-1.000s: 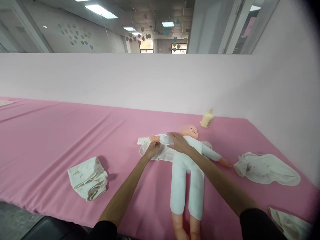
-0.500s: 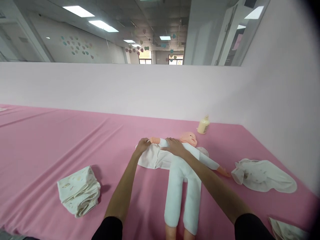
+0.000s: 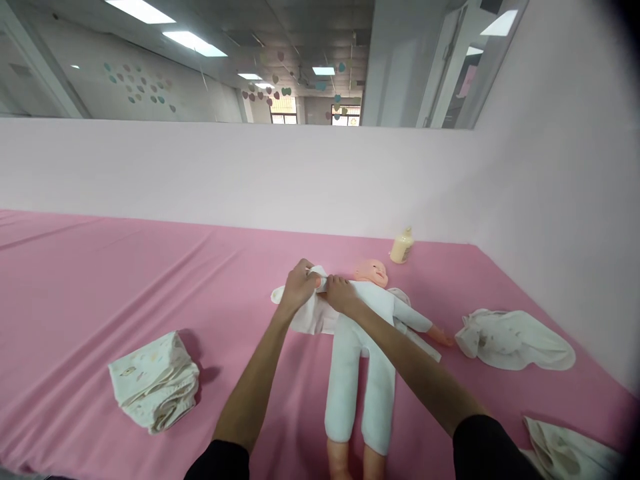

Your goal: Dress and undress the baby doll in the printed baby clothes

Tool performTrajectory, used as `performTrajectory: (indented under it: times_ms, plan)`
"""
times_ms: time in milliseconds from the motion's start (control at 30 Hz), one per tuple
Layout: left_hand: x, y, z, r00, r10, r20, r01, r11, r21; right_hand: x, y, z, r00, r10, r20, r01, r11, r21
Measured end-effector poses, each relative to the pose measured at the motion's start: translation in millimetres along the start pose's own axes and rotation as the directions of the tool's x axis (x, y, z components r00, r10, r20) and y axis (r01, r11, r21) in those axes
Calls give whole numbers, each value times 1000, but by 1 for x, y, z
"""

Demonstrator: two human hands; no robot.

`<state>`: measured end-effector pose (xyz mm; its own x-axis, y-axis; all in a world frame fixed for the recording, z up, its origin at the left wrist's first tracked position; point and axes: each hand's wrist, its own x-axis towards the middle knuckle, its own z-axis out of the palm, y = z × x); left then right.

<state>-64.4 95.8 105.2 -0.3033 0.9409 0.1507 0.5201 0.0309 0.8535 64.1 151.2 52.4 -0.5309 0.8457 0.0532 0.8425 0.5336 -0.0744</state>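
A baby doll (image 3: 367, 303) with a white cloth body lies on its back, its head at the far end and its legs towards me. Beneath its upper body a white baby shirt (image 3: 311, 320) is spread out. My left hand (image 3: 299, 288) is closed on a bunched part of this shirt, at the doll's arm on the left. Close beside it, my right hand (image 3: 341, 295) is closed around the same arm near the shoulder, its fingertips partly hidden. The doll's other arm (image 3: 425, 321) stretches out to the right.
On the pink sheet (image 3: 150, 280), a folded printed cloth (image 3: 154, 381) lies left. A white cloth piece (image 3: 517, 340) lies right, another printed cloth (image 3: 570, 450) at the near right. A pump bottle (image 3: 401, 247) stands near the white wall (image 3: 225, 173), below a wide mirror or window.
My left hand has moved slightly right and lifted the shirt's edge up around the doll's hand. My right hand has gone from lying spread on the doll to curling around its arm.
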Motion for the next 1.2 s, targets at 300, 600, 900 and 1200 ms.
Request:
performTrajectory:
  times_ms: [300, 600, 900, 1200]
  plan:
    - [-17, 13, 26, 994, 71, 82, -77, 994, 72, -2, -7, 12, 996, 38, -85, -45, 995, -90]
    - [-5, 4, 2, 1000, 9, 14, -8, 999, -48, -4, -26, 21, 985, 86, -147, -112, 978, -173]
    - [-1, 0, -4, 997, -51, 55, 57, 993, -102, -19, -21, 17, 888, -349, -300, 261, 919, -297]
    - [-5, 5, 6, 992, 2, 125, 12, 993, -116, 22, -2, 28, 853, -477, -212, 477, 877, -53]
